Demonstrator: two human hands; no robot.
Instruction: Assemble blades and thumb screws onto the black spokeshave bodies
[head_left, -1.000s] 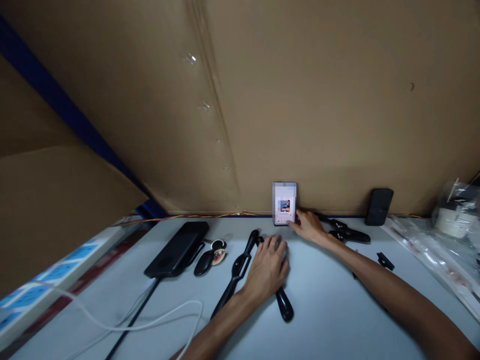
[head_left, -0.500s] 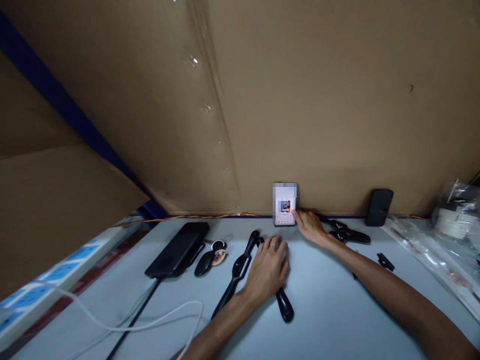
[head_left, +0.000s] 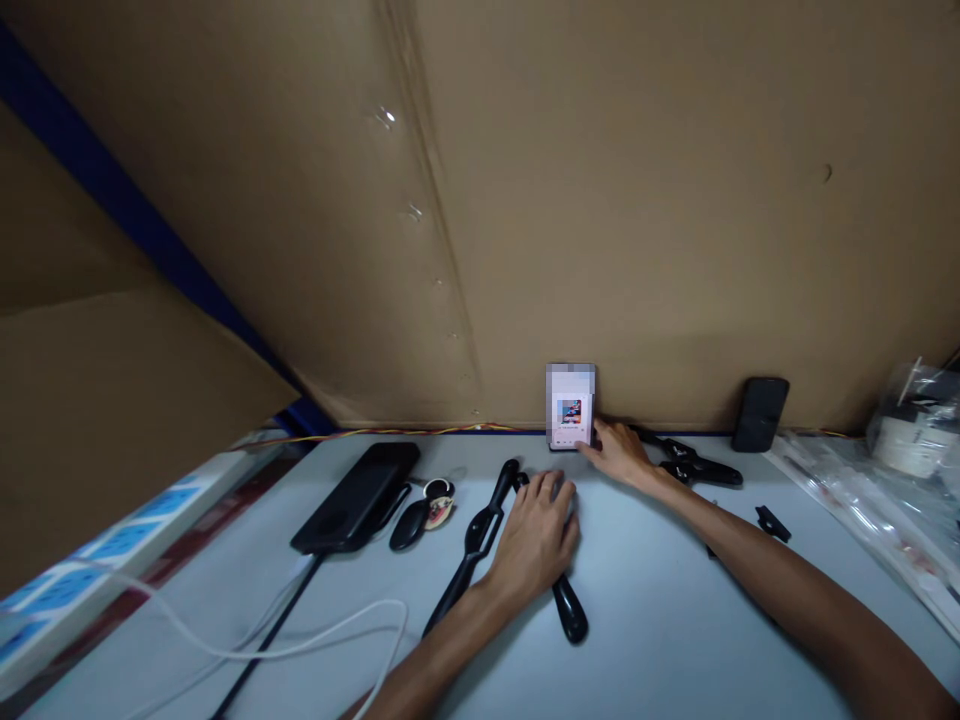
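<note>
A lit phone (head_left: 571,408) stands upright against the brown board. My right hand (head_left: 621,454) is beside its lower right corner, with the thumb at the bottom of the screen and the fingers loosely extended. Flat over a black bar-like tool with a rounded handle (head_left: 571,608) rests my left hand (head_left: 534,530), fingers spread; the tool's middle is hidden under the palm. Just left of that hand lies a similar long black tool (head_left: 475,530), partly covered by my forearm.
Black tools (head_left: 697,470) lie behind my right wrist, near a dark phone (head_left: 760,415) leaning on the board. To the left are a black power bank (head_left: 358,500), a key fob (head_left: 409,525), white cable (head_left: 322,645) and a power strip (head_left: 124,545). Plastic bags (head_left: 911,500) lie right.
My right thumb has moved down from the screen's right edge to its bottom. My left hand and the tools have stayed in place.
</note>
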